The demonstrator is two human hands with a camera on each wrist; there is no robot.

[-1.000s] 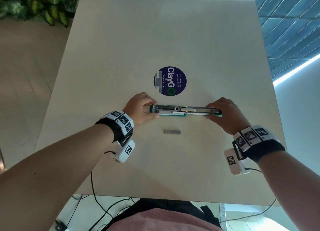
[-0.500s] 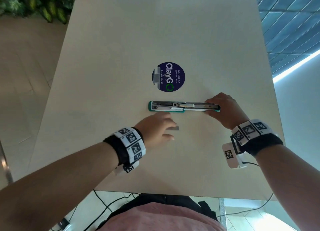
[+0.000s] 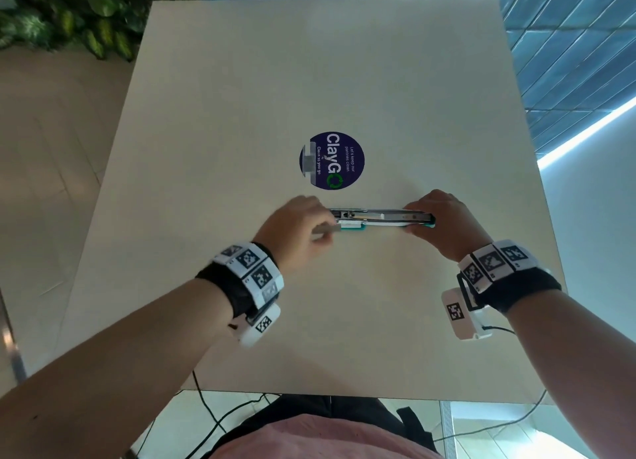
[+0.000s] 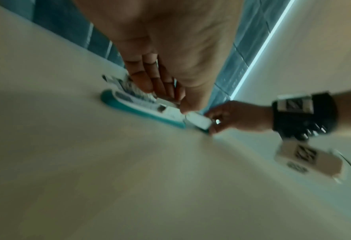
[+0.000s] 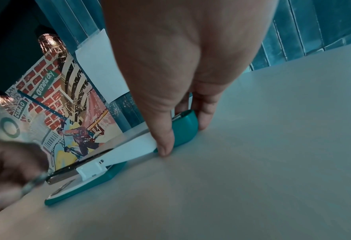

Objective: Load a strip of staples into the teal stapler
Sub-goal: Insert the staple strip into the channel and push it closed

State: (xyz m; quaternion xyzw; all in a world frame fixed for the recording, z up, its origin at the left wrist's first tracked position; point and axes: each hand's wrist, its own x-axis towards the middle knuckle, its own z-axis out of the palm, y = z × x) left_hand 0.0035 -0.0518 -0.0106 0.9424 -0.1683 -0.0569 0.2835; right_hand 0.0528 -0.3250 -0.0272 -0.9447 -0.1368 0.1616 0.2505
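The teal stapler (image 3: 378,217) lies folded open flat on the table (image 3: 344,79), its metal channel facing up. My right hand (image 3: 437,217) grips its right end between thumb and fingers; the same end of the teal stapler (image 5: 182,129) shows under my thumb in the right wrist view. My left hand (image 3: 303,228) pinches the grey strip of staples (image 3: 327,229) and holds it at the stapler's left end, just above the table. In the left wrist view the stapler (image 4: 141,107) lies under my left fingers (image 4: 147,78), blurred.
A round dark-blue sticker (image 3: 332,160) is stuck on the table just beyond the stapler. Green plants (image 3: 69,14) stand past the table's far left corner. Cables (image 3: 213,417) hang below the near edge.
My left hand let go of the stapler's left end, dropped to the staple strip on the table, picked it up and carried it to the stapler's left end. The right hand stayed.
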